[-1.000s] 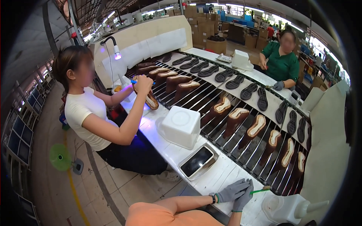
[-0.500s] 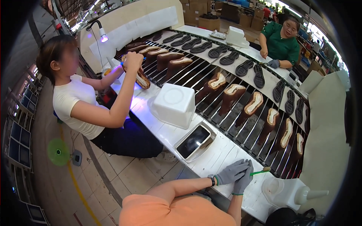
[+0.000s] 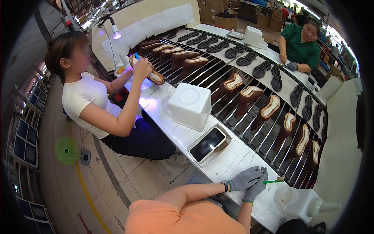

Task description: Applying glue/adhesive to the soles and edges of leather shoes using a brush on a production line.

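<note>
My hands, in grey knit gloves, are together on the near edge of the white worktop [image 3: 249,158]. Stretched-out fingers of my left hand [image 3: 245,178] lie against my right hand [image 3: 256,189]. From the right hand sticks out a green toothbrush-like brush [image 3: 274,181], its brownish bristle end pointing right toward the rack. My right fingers are partly hidden, but closed about the handle. Just right of them stands a white plastic container [image 3: 300,201] with a round opening and a spout-like piece. A phone [image 3: 208,144] lies in a pale tray to the left.
Beyond the worktop, a rack of metal bars [image 3: 230,117] carries brown boots [image 3: 270,107] with soles up, several coated white. Black outsoles [image 3: 259,69] line its far side. An upturned white tub [image 3: 189,105] stands left. One co-worker [image 3: 93,89] handles a boot; another [image 3: 302,46] sits opposite.
The whole view has shifted slightly, so things appear farther right and lower. The left co-worker's hand has lowered at the boot, a blue-tipped tool showing. My hands stay together around the brush.
</note>
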Action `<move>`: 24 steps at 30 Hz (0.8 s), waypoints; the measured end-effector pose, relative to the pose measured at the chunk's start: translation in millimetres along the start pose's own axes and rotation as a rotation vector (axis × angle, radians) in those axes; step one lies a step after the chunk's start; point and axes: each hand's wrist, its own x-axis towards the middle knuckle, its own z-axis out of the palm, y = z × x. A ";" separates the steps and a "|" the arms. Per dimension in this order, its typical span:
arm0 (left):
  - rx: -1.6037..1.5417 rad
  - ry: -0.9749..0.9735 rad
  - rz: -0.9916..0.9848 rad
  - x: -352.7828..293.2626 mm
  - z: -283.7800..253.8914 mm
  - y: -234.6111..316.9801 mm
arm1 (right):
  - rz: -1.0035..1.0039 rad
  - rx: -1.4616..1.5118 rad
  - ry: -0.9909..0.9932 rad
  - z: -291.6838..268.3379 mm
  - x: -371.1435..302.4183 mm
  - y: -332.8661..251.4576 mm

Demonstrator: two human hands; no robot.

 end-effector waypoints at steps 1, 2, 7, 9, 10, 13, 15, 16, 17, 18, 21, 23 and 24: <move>-0.006 -0.012 -0.034 0.0 0.8 -0.5 | -0.041 0.001 -0.006 3.3 -1.3 0.4; -0.011 0.002 -0.021 -0.3 1.7 -0.8 | -0.050 0.000 0.009 6.5 -3.7 -0.7; 0.021 -0.011 -0.009 0.0 1.7 -0.4 | -0.087 -0.170 0.197 29.7 -19.4 -23.3; 0.007 0.002 -0.021 0.2 0.1 0.0 | -0.056 -0.212 0.165 33.1 -22.0 -29.5; -0.010 -0.005 -0.037 0.5 -0.9 -0.1 | -0.071 -0.226 0.156 33.4 -21.7 -29.7; -0.034 -0.013 -0.047 -0.2 -0.5 0.5 | 0.001 -0.186 0.199 26.1 -16.7 -19.7; -0.017 0.011 -0.029 -0.7 1.5 1.2 | -0.016 -0.128 0.159 20.8 -11.1 -8.3; -0.007 0.029 -0.011 -0.7 2.3 1.1 | -0.078 -0.102 0.103 16.8 -8.8 -4.7; -0.002 0.042 0.010 -0.4 3.2 1.3 | -0.143 -0.079 0.053 12.2 -8.0 -3.4; 0.000 0.032 0.009 0.0 2.9 0.7 | -0.106 -0.128 0.084 9.3 -7.8 -2.1; -0.031 0.002 -0.007 0.8 1.3 0.3 | -0.063 -0.213 0.144 6.2 -8.5 -1.7; -0.045 0.004 -0.028 -0.3 -1.3 1.3 | -0.148 -0.154 0.072 8.1 -8.5 -1.6; 0.031 0.022 0.024 -1.6 -1.3 3.0 | -0.152 -0.133 0.058 8.3 -8.2 -1.5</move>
